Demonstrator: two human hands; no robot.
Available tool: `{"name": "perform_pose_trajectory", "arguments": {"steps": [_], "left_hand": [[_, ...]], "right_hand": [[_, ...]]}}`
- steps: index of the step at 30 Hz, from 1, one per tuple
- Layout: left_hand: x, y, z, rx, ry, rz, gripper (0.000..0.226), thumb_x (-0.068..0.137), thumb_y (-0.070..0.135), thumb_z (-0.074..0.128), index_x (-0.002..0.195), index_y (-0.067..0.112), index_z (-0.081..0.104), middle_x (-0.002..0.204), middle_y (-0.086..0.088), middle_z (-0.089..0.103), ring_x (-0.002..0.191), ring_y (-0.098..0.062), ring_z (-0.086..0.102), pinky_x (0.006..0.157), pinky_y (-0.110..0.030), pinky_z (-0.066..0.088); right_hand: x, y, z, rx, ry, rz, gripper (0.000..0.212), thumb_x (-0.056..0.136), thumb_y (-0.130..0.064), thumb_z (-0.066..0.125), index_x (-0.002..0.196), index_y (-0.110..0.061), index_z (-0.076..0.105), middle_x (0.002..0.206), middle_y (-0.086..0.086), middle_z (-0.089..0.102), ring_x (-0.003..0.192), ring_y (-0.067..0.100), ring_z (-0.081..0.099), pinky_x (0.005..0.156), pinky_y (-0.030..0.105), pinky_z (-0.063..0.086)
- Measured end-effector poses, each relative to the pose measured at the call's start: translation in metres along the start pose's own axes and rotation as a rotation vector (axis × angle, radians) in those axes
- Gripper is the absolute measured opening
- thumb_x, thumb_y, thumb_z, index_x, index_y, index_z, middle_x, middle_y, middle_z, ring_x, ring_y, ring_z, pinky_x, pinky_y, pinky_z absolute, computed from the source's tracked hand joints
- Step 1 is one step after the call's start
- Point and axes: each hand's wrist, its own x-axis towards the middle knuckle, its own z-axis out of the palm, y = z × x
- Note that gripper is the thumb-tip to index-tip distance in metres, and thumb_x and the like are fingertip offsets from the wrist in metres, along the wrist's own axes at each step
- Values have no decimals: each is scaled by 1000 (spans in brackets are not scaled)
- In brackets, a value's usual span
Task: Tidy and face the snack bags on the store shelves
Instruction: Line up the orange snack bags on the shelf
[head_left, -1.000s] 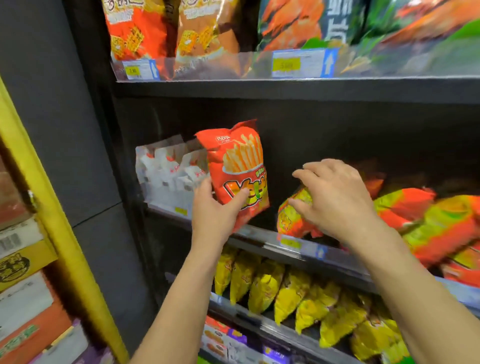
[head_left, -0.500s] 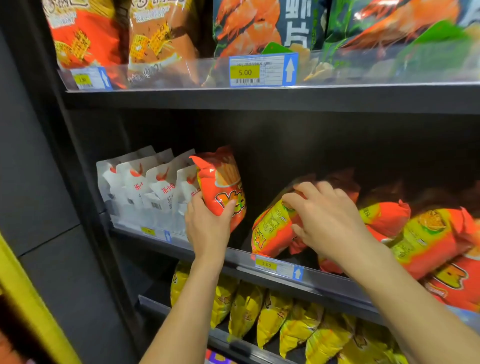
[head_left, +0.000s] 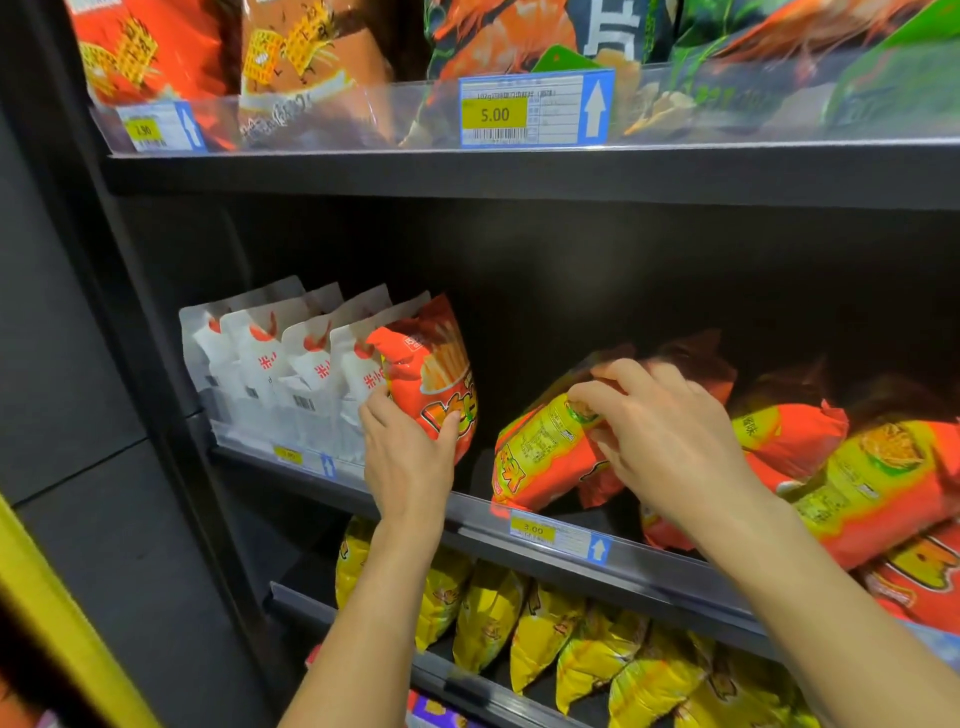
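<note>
My left hand grips the lower part of a red fries bag, which stands upright on the middle shelf right beside a row of white bags. My right hand is closed on the top of a red-and-yellow snack bag that lies tilted on its side further right. More red-and-yellow bags lie toppled in a heap behind and to the right of it. Between the fries bag and the tilted bag there is a dark gap.
The upper shelf carries large red, brown and green bags behind a clear rail with a 5.00 price tag. Yellow bags line the shelf below. A dark side panel bounds the left; a yellow post stands at lower left.
My left hand has brought the red fries bag down and back onto the shelf beside the white bags. My right hand has shifted its hold on the tilted red-and-yellow bag.
</note>
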Motion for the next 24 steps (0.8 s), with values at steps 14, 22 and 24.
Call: {"name": "perform_pose_trajectory", "arguments": {"steps": [14, 22, 24], "left_hand": [[-2, -7, -11, 12, 21, 2, 76, 94, 51, 73, 148, 11, 39, 142, -10, 50, 129, -28, 59, 91, -38, 56], [3, -8, -16, -8, 7, -14, 76, 93, 50, 75, 147, 11, 39, 140, -10, 51, 127, -28, 60, 90, -39, 56], [1, -8, -18, -14, 4, -7, 76, 93, 50, 75, 147, 11, 39, 140, -10, 51, 128, -28, 60, 91, -39, 56]], "right_hand": [[2, -4, 6, 45, 119, -5, 43, 71, -9, 91, 110, -24, 79, 109, 6, 72, 87, 33, 65, 56, 35, 50], [6, -6, 9, 62, 145, -24, 48, 64, -5, 95, 106, -24, 80, 104, 6, 73, 82, 35, 65, 53, 33, 48], [8, -7, 8, 49, 134, -24, 51, 61, -5, 96, 106, -24, 81, 103, 6, 73, 81, 34, 65, 53, 31, 45]]}}
